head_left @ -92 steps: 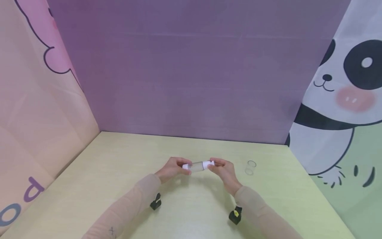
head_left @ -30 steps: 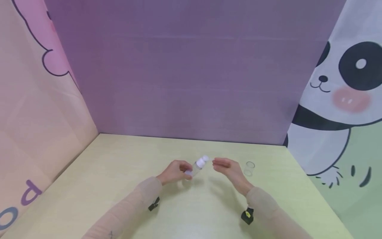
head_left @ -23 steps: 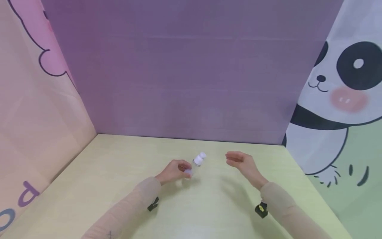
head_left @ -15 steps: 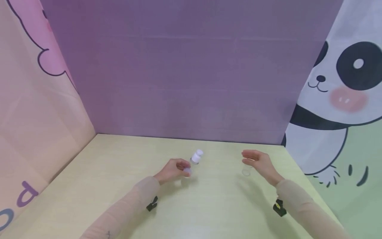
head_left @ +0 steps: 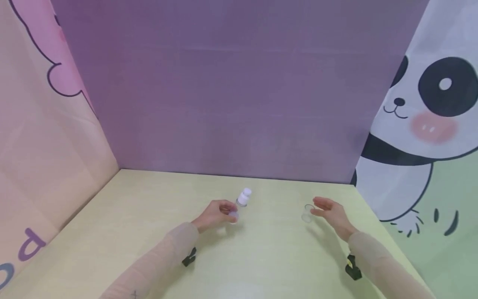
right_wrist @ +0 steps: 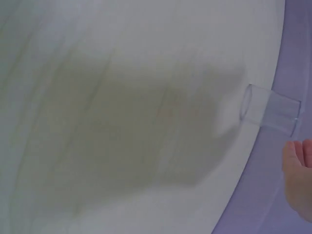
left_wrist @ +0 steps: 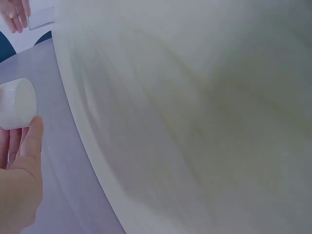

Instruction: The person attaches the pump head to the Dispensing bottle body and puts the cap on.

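Note:
My left hand [head_left: 216, 215] grips a small pump bottle [head_left: 244, 198] by its white base. The bottle has a white pump top and a see-through body, and it leans slightly to the right. In the left wrist view only its white base [left_wrist: 22, 104] shows, held at the fingertips. A clear cylinder, like a bottle's overcap [head_left: 307, 214], stands on the table to the right. Beside the overcap, my right hand [head_left: 333, 215] is spread with fingers apart from thumb. The right wrist view shows the overcap [right_wrist: 270, 109] just beyond the right fingertips [right_wrist: 291, 146].
A pale wooden table [head_left: 261, 257] lies under both hands. Behind it rises a purple backdrop [head_left: 239, 104], with a pink printed panel [head_left: 63, 145] at left and a panda panel [head_left: 403, 191] at right.
My right hand has let go of the pump top and moved right to the clear overcap. The bottle, still in my left hand, has turned from lying level to nearly upright.

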`<state>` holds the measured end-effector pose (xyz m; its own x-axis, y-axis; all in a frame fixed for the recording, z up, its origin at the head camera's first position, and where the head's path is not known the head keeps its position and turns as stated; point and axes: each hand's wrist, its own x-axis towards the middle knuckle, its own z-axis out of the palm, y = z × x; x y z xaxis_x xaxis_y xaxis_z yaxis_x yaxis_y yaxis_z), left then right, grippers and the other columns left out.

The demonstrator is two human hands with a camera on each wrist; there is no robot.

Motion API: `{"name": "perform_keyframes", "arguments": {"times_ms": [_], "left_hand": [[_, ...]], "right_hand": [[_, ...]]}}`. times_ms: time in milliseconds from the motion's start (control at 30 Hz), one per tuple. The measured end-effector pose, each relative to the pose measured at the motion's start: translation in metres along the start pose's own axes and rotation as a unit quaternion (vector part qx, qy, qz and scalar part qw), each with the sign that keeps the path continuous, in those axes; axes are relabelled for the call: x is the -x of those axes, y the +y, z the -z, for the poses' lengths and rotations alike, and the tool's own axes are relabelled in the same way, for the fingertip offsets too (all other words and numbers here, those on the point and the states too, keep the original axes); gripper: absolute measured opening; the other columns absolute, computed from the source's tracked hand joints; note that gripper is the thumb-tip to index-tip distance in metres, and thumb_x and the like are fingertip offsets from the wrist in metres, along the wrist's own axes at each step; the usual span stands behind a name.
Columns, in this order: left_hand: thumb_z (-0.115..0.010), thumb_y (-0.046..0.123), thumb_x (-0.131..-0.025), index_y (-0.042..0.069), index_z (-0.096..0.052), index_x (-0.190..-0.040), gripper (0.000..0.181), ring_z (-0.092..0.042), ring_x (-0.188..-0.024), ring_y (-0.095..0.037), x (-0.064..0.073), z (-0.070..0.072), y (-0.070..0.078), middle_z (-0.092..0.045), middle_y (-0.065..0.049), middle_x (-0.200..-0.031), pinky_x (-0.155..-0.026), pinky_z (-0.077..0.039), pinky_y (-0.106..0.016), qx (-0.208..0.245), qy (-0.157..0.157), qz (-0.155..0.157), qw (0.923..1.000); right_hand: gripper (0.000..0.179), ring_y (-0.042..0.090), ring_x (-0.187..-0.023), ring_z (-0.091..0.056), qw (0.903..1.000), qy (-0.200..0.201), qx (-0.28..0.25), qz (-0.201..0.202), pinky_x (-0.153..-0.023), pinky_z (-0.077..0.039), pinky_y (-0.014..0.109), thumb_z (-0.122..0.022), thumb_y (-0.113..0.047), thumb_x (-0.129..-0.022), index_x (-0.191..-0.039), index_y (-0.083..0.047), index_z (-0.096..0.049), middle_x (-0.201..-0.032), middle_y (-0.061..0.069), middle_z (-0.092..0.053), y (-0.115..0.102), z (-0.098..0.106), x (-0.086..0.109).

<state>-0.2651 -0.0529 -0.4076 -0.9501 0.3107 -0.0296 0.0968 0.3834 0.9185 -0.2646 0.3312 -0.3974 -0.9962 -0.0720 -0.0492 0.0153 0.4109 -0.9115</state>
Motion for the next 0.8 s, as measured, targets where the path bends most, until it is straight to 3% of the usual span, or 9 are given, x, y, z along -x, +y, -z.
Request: {"name": "perform_keyframes", "arguments": {"times_ms": [433, 800], "left_hand": [[-0.074, 0.012, -0.076, 0.003, -0.061, -0.111, 0.038, -0.06, -0.097, -0.019, 0.004, 0.0, 0.002, -0.063, -0.008, -0.109, -0.088, -0.048, -0.036, 0.011, -0.007, -0.006, 0.9999], [-0.073, 0.011, -0.076, 0.003, -0.061, -0.11, 0.037, -0.06, -0.099, -0.019, 0.003, -0.001, -0.002, -0.063, -0.008, -0.109, -0.089, -0.047, -0.035, 0.014, -0.012, -0.01, 0.9998]], "right_hand": [[0.067, 0.037, -0.13, -0.033, 0.9998, -0.013, -0.003, 0.014, -0.107, -0.026, 0.046, -0.064, -0.017, -0.086, -0.138, 0.006, -0.03, -0.142, 0.024, -0.034, 0.027, -0.005, -0.013], [0.063, 0.036, -0.132, -0.031, 0.9993, -0.017, -0.013, -0.03, -0.106, -0.03, 0.045, -0.06, -0.02, -0.089, -0.139, 0.005, -0.03, -0.143, 0.025, -0.032, 0.037, -0.011, -0.018]]}}
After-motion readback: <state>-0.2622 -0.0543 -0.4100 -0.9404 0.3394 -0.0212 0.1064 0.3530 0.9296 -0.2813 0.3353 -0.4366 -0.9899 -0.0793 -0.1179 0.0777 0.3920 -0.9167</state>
